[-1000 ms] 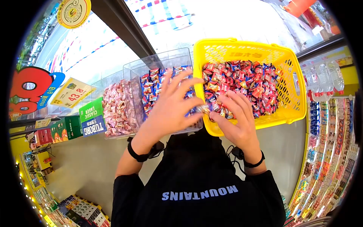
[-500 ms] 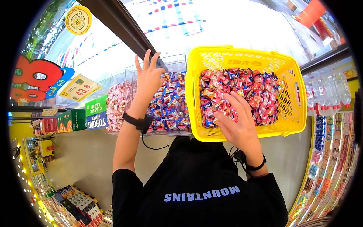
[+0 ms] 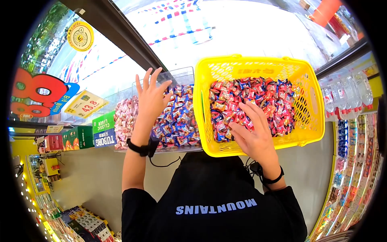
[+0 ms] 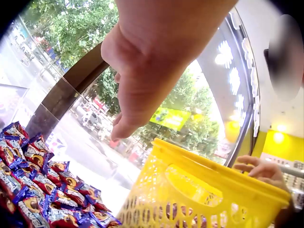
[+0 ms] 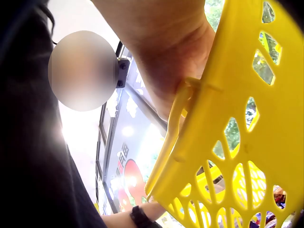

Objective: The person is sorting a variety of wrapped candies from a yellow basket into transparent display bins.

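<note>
My left hand (image 3: 152, 97) hovers above a clear plastic bin (image 3: 183, 73) full of blue-and-red wrapped candies (image 3: 177, 121). Its fingers are spread and nothing shows between them. In the left wrist view, the same candies (image 4: 52, 190) lie below and to the left of that hand. Over the near part of a yellow basket (image 3: 310, 131) is my right hand (image 3: 258, 135), fingers loosely bent above mostly red wrapped candies (image 3: 266, 101). No candy shows in its grasp. The basket wall (image 5: 247, 95) hides its fingers in the right wrist view.
Pink wrapped candies (image 3: 124, 117) fill another clear bin at left, beside a green-and-blue Tuborg carton (image 3: 104, 128) and a price sign (image 3: 86, 103). Water bottles (image 3: 346, 92) stand right of the basket. Window glass and a dark frame post (image 3: 121, 36) rise behind.
My left hand has moved left from the basket's edge to over the clear bin. A wrapped candy seen between the hands earlier no longer shows there. My right hand stays over the basket.
</note>
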The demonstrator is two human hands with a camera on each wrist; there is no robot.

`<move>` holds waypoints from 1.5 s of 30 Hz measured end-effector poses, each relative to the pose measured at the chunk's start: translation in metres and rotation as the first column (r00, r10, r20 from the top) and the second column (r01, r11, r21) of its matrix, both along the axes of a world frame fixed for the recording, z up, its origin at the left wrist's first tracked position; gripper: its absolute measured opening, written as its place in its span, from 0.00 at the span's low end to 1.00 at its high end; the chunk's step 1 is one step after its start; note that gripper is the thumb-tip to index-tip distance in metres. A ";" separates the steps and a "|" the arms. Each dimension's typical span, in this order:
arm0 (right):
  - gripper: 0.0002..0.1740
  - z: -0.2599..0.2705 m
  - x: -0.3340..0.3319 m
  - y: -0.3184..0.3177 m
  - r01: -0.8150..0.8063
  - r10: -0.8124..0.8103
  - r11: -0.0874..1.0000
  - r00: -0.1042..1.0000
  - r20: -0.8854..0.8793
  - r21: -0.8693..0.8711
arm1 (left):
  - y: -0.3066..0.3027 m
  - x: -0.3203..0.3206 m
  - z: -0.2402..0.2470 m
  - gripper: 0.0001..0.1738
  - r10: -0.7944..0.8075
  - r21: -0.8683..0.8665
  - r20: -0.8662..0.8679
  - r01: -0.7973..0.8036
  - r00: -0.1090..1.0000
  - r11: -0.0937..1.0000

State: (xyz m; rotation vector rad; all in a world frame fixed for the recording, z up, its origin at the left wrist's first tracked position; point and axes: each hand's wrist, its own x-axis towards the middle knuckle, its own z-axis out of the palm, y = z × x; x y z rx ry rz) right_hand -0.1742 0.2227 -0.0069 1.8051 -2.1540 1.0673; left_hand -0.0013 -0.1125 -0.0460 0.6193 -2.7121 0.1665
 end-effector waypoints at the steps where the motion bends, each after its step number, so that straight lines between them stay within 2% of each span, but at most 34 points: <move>1: 0.16 -0.001 0.001 0.000 0.022 -0.022 1.000 1.000 -0.017 0.009 | 0.004 0.005 0.004 0.20 -0.010 0.016 -0.015 0.010 1.000 1.000; 6: 0.16 0.000 0.009 -0.002 0.123 -0.116 0.989 0.990 -0.086 0.080 | 0.017 0.030 0.005 0.21 -0.026 0.074 -0.117 0.034 0.993 0.997; 7: 0.17 -0.001 0.013 -0.001 0.129 -0.125 0.989 0.990 -0.065 0.075 | 0.019 0.034 0.005 0.18 -0.026 0.102 -0.131 0.040 0.991 0.994; 10: 0.19 0.002 0.029 -0.006 0.092 -0.099 0.994 0.982 0.158 0.051 | 0.024 0.047 0.008 0.11 -0.091 0.213 -0.132 0.118 0.987 0.970; 11: 0.20 0.003 0.035 -0.012 0.109 -0.112 0.994 0.987 0.117 0.029 | 0.025 0.050 0.007 0.08 -0.129 0.217 -0.172 0.166 0.976 0.962; 14: 0.20 -0.007 0.043 -0.025 0.189 -0.189 0.982 0.982 0.019 0.020 | 0.023 0.064 0.002 0.08 -0.148 0.243 -0.229 0.204 0.962 0.948; 15: 0.20 -0.009 0.042 -0.028 0.250 -0.246 0.968 0.964 -0.095 0.025 | 0.023 0.067 0.002 0.07 -0.151 0.243 -0.236 0.209 0.960 0.947; 20: 0.20 -0.013 0.048 -0.029 0.376 -0.374 0.927 0.923 -0.094 0.006 | 0.030 0.070 0.003 0.06 -0.196 0.306 -0.272 0.278 0.942 0.911; 22: 0.20 -0.016 0.049 -0.028 0.373 -0.368 0.928 0.920 -0.137 0.007 | 0.037 0.065 0.003 0.07 -0.215 0.327 -0.305 0.314 0.928 0.891; 23: 0.21 -0.015 0.049 -0.029 0.368 -0.363 0.930 0.921 -0.139 0.007 | 0.038 0.064 0.002 0.13 -0.243 0.305 -0.309 0.338 0.920 0.890; 27: 0.20 -0.013 0.046 -0.028 0.307 -0.297 0.951 0.941 -0.160 0.041 | 0.049 0.054 0.005 0.19 -0.246 0.298 -0.317 0.343 0.916 0.891; 30: 0.20 0.002 0.039 -0.019 0.246 -0.243 0.969 0.965 -0.098 0.021 | 0.068 0.045 0.009 0.19 -0.225 0.291 -0.324 0.323 0.919 0.901; 34: 0.20 0.009 0.008 0.018 0.246 -0.247 0.969 0.965 -0.092 -0.021 | 0.100 0.021 0.019 0.20 -0.201 0.248 -0.349 0.297 0.915 0.922; 45: 0.20 0.009 -0.084 0.111 0.123 -0.117 0.991 0.987 -0.115 0.051 | 0.191 -0.048 0.033 0.20 -0.183 0.253 -0.266 0.252 0.947 0.934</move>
